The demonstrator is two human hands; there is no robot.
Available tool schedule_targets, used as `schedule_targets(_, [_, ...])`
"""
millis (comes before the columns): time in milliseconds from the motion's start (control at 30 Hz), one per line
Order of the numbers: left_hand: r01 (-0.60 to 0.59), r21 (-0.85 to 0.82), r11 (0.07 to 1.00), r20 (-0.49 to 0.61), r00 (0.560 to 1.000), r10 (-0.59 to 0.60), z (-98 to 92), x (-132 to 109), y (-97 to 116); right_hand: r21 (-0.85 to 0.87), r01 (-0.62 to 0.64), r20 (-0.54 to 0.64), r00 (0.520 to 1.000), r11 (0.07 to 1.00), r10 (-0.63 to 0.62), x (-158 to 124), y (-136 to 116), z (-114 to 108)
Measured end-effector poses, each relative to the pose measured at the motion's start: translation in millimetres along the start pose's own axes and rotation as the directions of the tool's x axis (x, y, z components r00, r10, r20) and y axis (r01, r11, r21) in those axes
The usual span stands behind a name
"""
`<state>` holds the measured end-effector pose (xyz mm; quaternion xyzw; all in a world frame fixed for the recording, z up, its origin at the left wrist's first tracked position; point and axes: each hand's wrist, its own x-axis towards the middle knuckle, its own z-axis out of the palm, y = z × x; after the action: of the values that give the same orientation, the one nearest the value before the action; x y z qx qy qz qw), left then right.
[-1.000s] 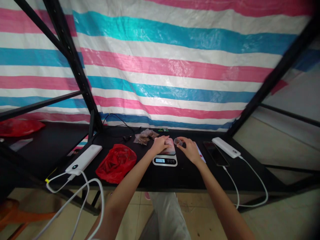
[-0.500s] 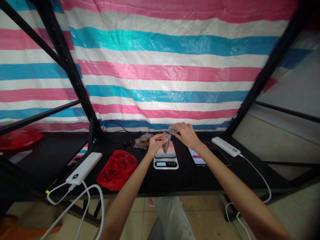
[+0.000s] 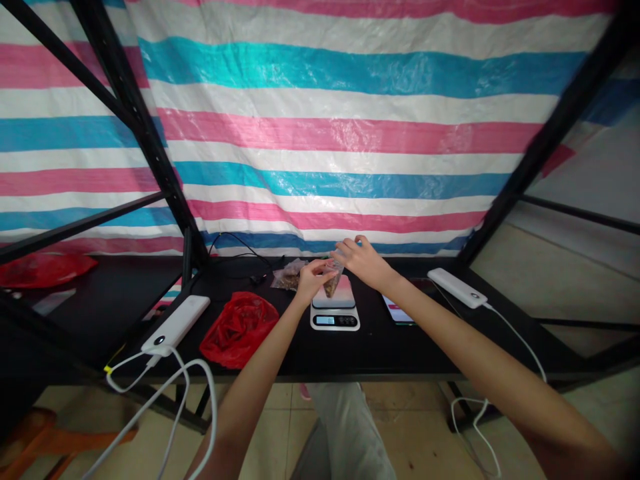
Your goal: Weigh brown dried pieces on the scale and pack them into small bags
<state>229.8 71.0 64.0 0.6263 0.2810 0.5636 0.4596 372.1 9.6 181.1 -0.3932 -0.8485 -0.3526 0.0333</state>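
Pinching the bag (image 3: 334, 280) up near its top, L hand (image 3: 311, 279) has thumb & fingers pressed together on the clear plastic, prob. so it hangs mouth up w/ the brown bits (image 3: 329, 289) sunk to the bottom. R hand (image 3: 367, 262) comes in at the mouth from the other side, palm down, fingers curled; can't tell if they grip the bag's edge or some other clear thing, as it all blends there. Using both sides looks like a way to keep the mouth steady. Bag is over the pan (image 3: 344, 295) of the scale (image 3: 336, 313); can't tell if its tip touches. Scale sits mid-table (image 3: 320, 360) btwn the arms, display (image 3: 325, 321) toward the person, presumably to be read at a glance; it's lit but digits are too small to be sure of. More bags (image 3: 287, 277) w/ brown stuff lie just beyond L hand, off the pan yet in easy reach. Red bag (image 3: 240, 330) lies crumpled L of scale. Phone (image 3: 396, 313) is R of it, lit, partly hidden by R forearm (image 3: 445, 327). L power bank (image 3: 175, 325) & R power bank (image 3: 457, 288) lie well out to the sides, apparently to leave elbow room.
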Motion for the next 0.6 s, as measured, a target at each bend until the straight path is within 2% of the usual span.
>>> schedule_targets(133, [-0.074,0.151,0.986,0.04,0.997,0.068,-10.3,1.9,4.2,0.011,-0.037,-0.032,0.999,0.999,0.038,-4.4,1.1,-0.2])
schedule_targets(200, [-0.133,0.27,0.954,0.089,0.99,0.113,-15.1,4.3,6.3,0.087,-0.14,-0.066,0.987,0.986,0.146,-12.9,2.2,7.7])
schedule_targets(267, [-0.179,0.388,0.904,0.172,0.978,0.12,-16.8,6.9,5.6,0.188,-0.278,-0.082,0.951,0.942,0.297,-26.7,1.7,24.5])
schedule_targets(367, [-0.216,0.542,0.812,0.312,0.949,0.044,-11.4,7.8,-2.6,0.299,-0.486,-0.032,0.855,0.821,0.518,-54.0,-6.6,64.3])
schedule_targets(433, [-0.238,0.64,0.73,0.358,0.934,-0.009,-4.5,5.4,-10.6,0.346,-0.609,0.068,0.775,0.714,0.628,-71.8,-18.0,93.7])
schedule_targets(533, [-0.269,0.717,0.643,0.363,0.932,-0.015,2.0,-2.5,-19.7,0.421,-0.732,0.221,0.656,0.536,0.722,-90.0,-39.6,129.3])
schedule_targets(600, [-0.258,0.718,0.647,0.315,0.949,0.028,-0.7,-11.0,-21.6,0.509,-0.749,0.268,0.607,0.425,0.748,-95.3,-53.3,144.1])
